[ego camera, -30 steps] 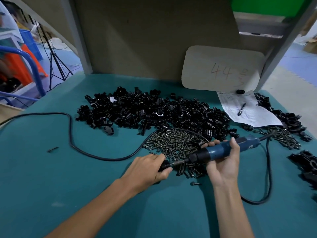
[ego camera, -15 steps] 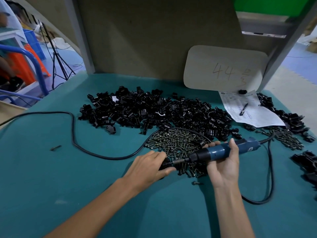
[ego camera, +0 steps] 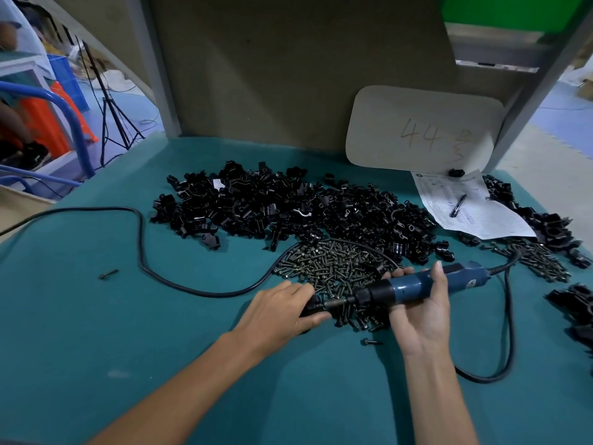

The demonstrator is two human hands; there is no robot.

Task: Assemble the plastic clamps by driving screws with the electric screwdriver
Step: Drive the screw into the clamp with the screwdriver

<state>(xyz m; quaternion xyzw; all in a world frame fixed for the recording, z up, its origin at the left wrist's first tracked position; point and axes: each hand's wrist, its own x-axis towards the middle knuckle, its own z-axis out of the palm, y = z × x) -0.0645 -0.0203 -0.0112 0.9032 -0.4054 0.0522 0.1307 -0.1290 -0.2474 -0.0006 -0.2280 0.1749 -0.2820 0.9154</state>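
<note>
Nearest you, on the teal felt-covered table point(ego camera: 96, 332), a single dark loose screw point(ego camera: 371, 342) lies just in front of your hands. Your left hand point(ego camera: 282, 311) curls round a small black plastic clamp point(ego camera: 313, 308) and holds it down against the table; most of the clamp is hidden under your fingers. Your right hand point(ego camera: 417, 313) wraps round the blue barrel-shaped electric screwdriver point(ego camera: 414, 287), which lies almost level, its bit running leftward into the clamp. The screw at the tip is too small to make out, so how deep it sits cannot be told.

Judging by this, you are driving a screw into one clamp, and most of the work is ahead. Just behind your hands is a spread of dark metal screws point(ego camera: 330, 268), ringed by the tool's black power cable point(ego camera: 141, 248). Beyond it is a wide heap of black plastic clamp pieces point(ego camera: 288, 207), glossy, small and tangled, apparently unassembled. At the right edge sits a cluster of bulkier black parts point(ego camera: 574, 303); whether those are finished clamps is unclear. Farther back, a printed paper sheet point(ego camera: 471, 210) carries a pen point(ego camera: 458, 205), below a rounded pale card marked 44 point(ego camera: 423, 130).
</note>
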